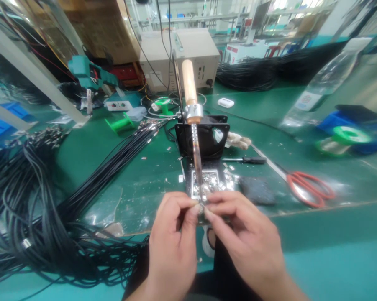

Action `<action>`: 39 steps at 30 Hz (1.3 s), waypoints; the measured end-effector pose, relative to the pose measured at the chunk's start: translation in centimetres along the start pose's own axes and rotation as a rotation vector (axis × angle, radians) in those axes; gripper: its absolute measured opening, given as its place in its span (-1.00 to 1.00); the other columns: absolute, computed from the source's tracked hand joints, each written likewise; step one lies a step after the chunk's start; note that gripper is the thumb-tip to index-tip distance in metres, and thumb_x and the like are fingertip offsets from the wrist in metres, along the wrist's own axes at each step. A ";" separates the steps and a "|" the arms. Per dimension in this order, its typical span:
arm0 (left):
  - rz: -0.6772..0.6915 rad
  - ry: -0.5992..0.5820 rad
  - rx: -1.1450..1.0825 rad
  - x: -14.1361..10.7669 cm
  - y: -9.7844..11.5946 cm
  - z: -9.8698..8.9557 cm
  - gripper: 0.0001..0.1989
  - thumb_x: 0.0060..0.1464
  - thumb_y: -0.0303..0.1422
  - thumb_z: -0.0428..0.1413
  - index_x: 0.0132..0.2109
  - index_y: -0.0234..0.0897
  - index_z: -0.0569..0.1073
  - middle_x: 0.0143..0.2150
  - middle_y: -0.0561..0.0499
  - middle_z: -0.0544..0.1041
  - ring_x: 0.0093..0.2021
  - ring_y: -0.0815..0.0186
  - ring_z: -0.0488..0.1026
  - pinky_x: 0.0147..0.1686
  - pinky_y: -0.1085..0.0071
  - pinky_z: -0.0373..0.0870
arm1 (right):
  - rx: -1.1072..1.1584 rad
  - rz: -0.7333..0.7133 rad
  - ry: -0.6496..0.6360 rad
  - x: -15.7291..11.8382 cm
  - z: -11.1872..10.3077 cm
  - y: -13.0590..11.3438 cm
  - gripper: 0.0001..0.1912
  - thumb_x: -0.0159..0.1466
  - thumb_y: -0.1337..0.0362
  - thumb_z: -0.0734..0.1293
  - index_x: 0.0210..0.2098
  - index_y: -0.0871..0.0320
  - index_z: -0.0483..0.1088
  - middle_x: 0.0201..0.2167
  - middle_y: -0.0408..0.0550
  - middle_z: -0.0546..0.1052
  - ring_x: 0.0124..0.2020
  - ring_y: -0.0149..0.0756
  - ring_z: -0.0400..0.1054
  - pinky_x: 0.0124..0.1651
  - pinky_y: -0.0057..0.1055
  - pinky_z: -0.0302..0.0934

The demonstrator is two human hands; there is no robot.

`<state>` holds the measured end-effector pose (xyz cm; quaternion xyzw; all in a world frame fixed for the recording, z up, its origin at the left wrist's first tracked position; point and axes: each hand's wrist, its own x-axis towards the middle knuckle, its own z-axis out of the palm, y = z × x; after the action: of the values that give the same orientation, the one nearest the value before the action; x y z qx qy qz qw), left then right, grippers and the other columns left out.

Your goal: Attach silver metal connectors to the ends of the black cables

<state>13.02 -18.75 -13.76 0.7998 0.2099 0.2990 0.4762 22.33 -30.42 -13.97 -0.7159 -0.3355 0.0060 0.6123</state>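
My left hand (175,234) and my right hand (249,234) meet at the table's front edge, thumbs and forefingers pinched together. Between them is a small metallic piece, too tiny and blurred to name; the fingers partly hide it. Right above the fingertips points the tip of a soldering iron (189,81), held tip-down by a metal clamp (193,113). Whether the tip touches the piece I cannot tell. Just beyond my fingers, small shiny metal parts (209,180) fill a shallow tray. A square black fan (218,140) stands behind that tray.
Bundled black cables (113,163) cover the left side. On the right lie red-handled scissors (310,190), a dark pad (257,190) and a screwdriver (254,160). A plastic bottle (326,83) and a green spool (351,136) stand farther right. A beige machine (194,48) stands behind.
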 end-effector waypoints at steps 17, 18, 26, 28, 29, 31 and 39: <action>0.001 0.007 0.013 0.2 0.3 0.1 -0.89 0.40 -0.40 0.07 -0.16 -0.14 0.45 -0.16 0.06 0.41 -0.21 0.35 0.45 -0.18 0.39 0.44 | 0.014 -0.007 -0.003 0.2 -0.3 -0.4 -0.87 0.30 0.42 0.43 -0.34 0.07 0.58 -0.18 -0.15 0.66 -0.21 -0.39 0.60 -0.09 -0.49 0.51; -0.003 0.004 0.012 0.2 0.3 0.1 -0.89 0.40 -0.40 0.07 -0.16 -0.14 0.45 -0.16 0.06 0.41 -0.20 0.35 0.45 -0.18 0.39 0.44 | 0.018 -0.002 -0.003 0.2 -0.3 -0.4 -0.87 0.30 0.42 0.43 -0.35 0.07 0.58 -0.18 -0.14 0.66 -0.21 -0.38 0.60 -0.09 -0.48 0.51; 0.003 0.013 0.011 0.1 0.3 0.2 -0.89 0.40 -0.41 0.07 -0.16 -0.14 0.44 -0.15 0.07 0.41 -0.19 0.34 0.45 -0.14 0.38 0.44 | 0.013 -0.005 0.006 0.3 0.0 -0.3 -0.87 0.29 0.41 0.44 -0.34 0.06 0.58 -0.18 -0.16 0.66 -0.23 -0.40 0.60 -0.10 -0.49 0.51; 0.001 0.012 0.011 0.2 0.3 0.2 -0.88 0.40 -0.41 0.07 -0.17 -0.14 0.45 -0.16 0.07 0.41 -0.20 0.35 0.45 -0.15 0.38 0.44 | 0.011 -0.004 0.004 0.3 -0.1 -0.3 -0.87 0.29 0.41 0.44 -0.34 0.06 0.59 -0.18 -0.16 0.66 -0.22 -0.40 0.60 -0.10 -0.49 0.50; 0.002 0.012 0.011 0.2 0.3 0.2 -0.88 0.40 -0.41 0.07 -0.17 -0.14 0.45 -0.16 0.07 0.40 -0.20 0.35 0.45 -0.16 0.38 0.43 | 0.014 -0.001 0.004 0.3 -0.1 -0.3 -0.87 0.29 0.41 0.44 -0.34 0.06 0.59 -0.18 -0.16 0.66 -0.23 -0.39 0.60 -0.11 -0.49 0.51; 0.002 0.015 0.010 0.2 0.3 0.2 -0.88 0.40 -0.41 0.07 -0.17 -0.15 0.45 -0.16 0.06 0.40 -0.21 0.35 0.44 -0.16 0.38 0.43 | 0.025 0.002 0.005 0.3 -0.2 -0.3 -0.87 0.29 0.41 0.44 -0.34 0.06 0.59 -0.17 -0.15 0.66 -0.26 -0.39 0.60 -0.13 -0.48 0.51; 0.022 0.017 0.010 0.2 0.2 0.2 -0.88 0.40 -0.42 0.07 -0.17 -0.16 0.45 -0.16 0.05 0.40 -0.19 0.33 0.44 -0.16 0.37 0.43 | 0.028 0.005 0.014 0.3 0.0 -0.2 -0.88 0.29 0.41 0.44 -0.34 0.06 0.59 -0.18 -0.14 0.66 -0.23 -0.37 0.60 -0.13 -0.47 0.52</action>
<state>13.32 -18.85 -13.61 0.8019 0.2068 0.3101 0.4670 22.48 -30.32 -13.69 -0.7081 -0.3293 0.0073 0.6246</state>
